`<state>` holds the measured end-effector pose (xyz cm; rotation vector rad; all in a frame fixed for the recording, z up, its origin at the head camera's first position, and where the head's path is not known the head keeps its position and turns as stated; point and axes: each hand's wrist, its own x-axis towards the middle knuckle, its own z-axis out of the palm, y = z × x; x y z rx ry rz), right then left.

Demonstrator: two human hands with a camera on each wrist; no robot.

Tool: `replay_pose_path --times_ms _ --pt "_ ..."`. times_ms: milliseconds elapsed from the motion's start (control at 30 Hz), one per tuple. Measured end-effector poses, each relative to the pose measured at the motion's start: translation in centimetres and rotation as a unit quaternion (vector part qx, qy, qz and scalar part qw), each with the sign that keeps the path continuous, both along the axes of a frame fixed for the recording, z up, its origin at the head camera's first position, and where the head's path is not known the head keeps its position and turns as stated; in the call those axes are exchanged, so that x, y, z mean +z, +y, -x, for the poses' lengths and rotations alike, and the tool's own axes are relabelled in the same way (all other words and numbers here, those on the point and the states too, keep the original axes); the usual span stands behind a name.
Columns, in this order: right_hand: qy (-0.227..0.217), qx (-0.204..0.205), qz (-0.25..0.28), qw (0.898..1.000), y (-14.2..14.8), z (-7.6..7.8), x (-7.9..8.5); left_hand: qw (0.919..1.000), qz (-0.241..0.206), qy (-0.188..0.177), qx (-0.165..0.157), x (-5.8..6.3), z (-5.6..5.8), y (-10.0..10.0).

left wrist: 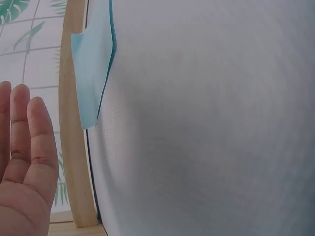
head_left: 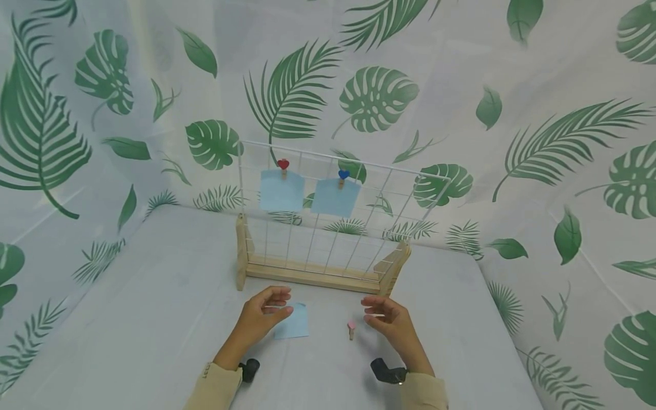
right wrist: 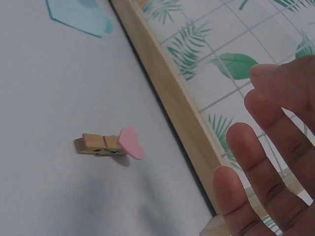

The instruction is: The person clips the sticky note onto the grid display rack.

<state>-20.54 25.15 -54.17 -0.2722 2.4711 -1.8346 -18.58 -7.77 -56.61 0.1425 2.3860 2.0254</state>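
Note:
In the head view my left hand (head_left: 262, 313) hovers at the left edge of a light blue paper note (head_left: 298, 322), its fingers loosely bent and holding nothing. The note lies on the white table, partly hidden by the thumb. My right hand (head_left: 388, 320) hangs to the right of a small wooden clothespin (right wrist: 101, 144) with a pink heart (right wrist: 131, 143), also holding nothing. The left wrist view shows relaxed left fingers (left wrist: 42, 132) beside the note (left wrist: 93, 73). Spread right fingers (right wrist: 248, 147) show in the right wrist view, apart from the clothespin.
Behind the hands stands a white wire grid (head_left: 379, 196) on a wooden base (head_left: 307, 277). Two blue notes hang on it, one by a red heart clothespin (head_left: 283, 165), the other by a blue heart clothespin (head_left: 343, 175). Leaf-patterned cloth (head_left: 441, 74) surrounds the white table (head_left: 154, 296).

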Motion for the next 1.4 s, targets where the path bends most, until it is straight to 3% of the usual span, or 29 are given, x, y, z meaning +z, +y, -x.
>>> replay_pose_path --times_ms 300,667,1133,1400 --pt "-0.04 0.011 0.004 0.999 0.0 -0.1 -1.6 0.9994 0.02 -0.019 0.02 -0.4 0.1 0.1" --pt "-0.022 0.022 0.006 0.999 -0.3 -0.3 -3.5 0.9971 0.05 -0.037 0.044 -0.4 -0.1 0.0" --pt "-0.063 0.025 -0.013 0.998 -0.4 -0.3 -4.0 0.9904 0.111 -0.052 0.064 -0.6 0.3 -0.2" --pt "-0.049 0.017 -0.039 0.998 -0.7 -0.4 -4.3 0.9844 0.149 -0.071 0.061 -0.6 0.6 -0.4"
